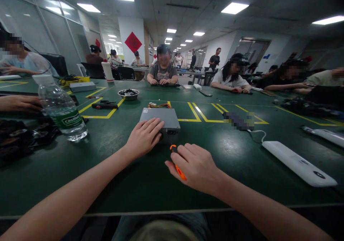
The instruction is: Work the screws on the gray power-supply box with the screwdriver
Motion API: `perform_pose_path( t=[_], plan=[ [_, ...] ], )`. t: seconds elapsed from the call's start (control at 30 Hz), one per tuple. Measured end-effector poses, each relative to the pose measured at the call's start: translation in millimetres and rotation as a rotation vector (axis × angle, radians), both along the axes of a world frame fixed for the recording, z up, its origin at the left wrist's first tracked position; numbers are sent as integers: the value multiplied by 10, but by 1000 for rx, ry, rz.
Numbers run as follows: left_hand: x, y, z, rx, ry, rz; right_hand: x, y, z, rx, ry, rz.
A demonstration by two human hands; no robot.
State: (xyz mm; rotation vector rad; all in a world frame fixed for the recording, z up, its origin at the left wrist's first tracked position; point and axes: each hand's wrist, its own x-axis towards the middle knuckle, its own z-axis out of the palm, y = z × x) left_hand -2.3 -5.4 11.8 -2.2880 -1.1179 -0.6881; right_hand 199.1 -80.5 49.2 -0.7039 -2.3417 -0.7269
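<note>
A grey metal computer power supply (170,117) rests on the green table in front of me, its black socket facing my side. My left hand (143,137) is on its near left corner, fingers stretched together over the top and the thumb down by the front face, holding it. A screwdriver (180,172) with an orange and black handle is wrapped in the fingers of my right hand (195,164). Its thin shaft points up toward the power supply's front face; whether the tip touches a screw is too small to tell. Coloured cables (159,105) lie behind the box.
On the left stand a water bottle (66,115) and dark parts (24,137), with a person's hand (20,103) nearby. A metal bowl (128,95) of small parts sits farther back. To the right lies a white device (298,164) with a cable. Several people sit around the table.
</note>
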Motion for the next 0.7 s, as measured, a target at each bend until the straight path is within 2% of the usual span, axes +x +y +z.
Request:
perform_pose_path(
  t=[0.17, 0.33, 0.53, 0.7],
  plan=[
    [-38, 42, -9, 4, 16, -5, 79, 131, -139, 117, 2, 148],
    [-32, 34, 1, 2, -5, -11, 156, 172, -303, 51, 26, 287],
    [-30, 30, -17, 0, -13, -8, 177, 143, -230, -59, 152, 351],
    [-25, 21, -7, 7, -6, -4, 180, 131, -216, -15, 135, 336]
  ],
)
